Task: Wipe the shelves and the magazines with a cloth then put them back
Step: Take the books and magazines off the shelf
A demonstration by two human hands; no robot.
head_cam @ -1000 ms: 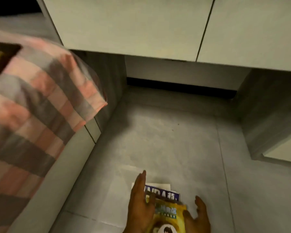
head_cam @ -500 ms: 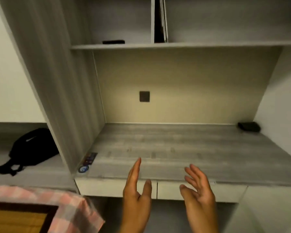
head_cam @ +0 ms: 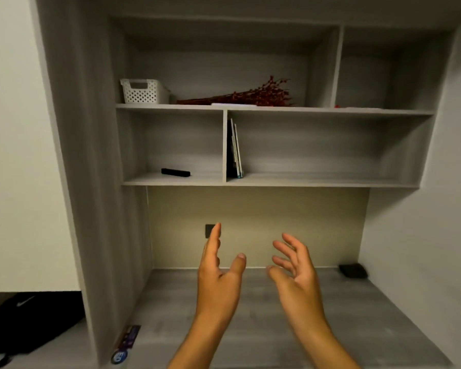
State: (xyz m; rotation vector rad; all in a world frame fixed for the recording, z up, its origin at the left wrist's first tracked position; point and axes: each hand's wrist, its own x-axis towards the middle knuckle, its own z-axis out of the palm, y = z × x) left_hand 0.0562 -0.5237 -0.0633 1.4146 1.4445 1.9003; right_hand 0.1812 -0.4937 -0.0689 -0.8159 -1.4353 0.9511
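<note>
Magazines (head_cam: pixel 236 150) stand upright in the middle of the frame, at the left end of the wide right compartment, leaning on the divider; I count about three thin spines, but they are pressed together and seen from the edge, so the exact number and the covers are hard to make out; only pale edges and a bit of blue at the bottom show. Shelves (head_cam: pixel 304 183) are grey wood grain; two boards are visible, the middle one and the upper one (head_cam: pixel 277 110), and they make four open compartments. Two hands are raised in the lower centre, both holding nothing; the left hand (head_cam: pixel 218 275) has straight fingers pointing up with the thumb apart; the right hand (head_cam: pixel 294 272) has spread, relaxed fingers; the forearms are cut off by the bottom edge. One white basket (head_cam: pixel 144 91) and one bunch of dried red twigs (head_cam: pixel 250 97) lie on the upper board; one small black bar (head_cam: pixel 175 172) lies in the left middle compartment; one dark object (head_cam: pixel 353 270) at the right of the desk surface (head_cam: pixel 370 315) is too dim to identify; one black bag (head_cam: pixel 30 320) at the lower left is partly cut off; one dark wall plate (head_cam: pixel 209 230) is half hidden behind the left fingers.
</note>
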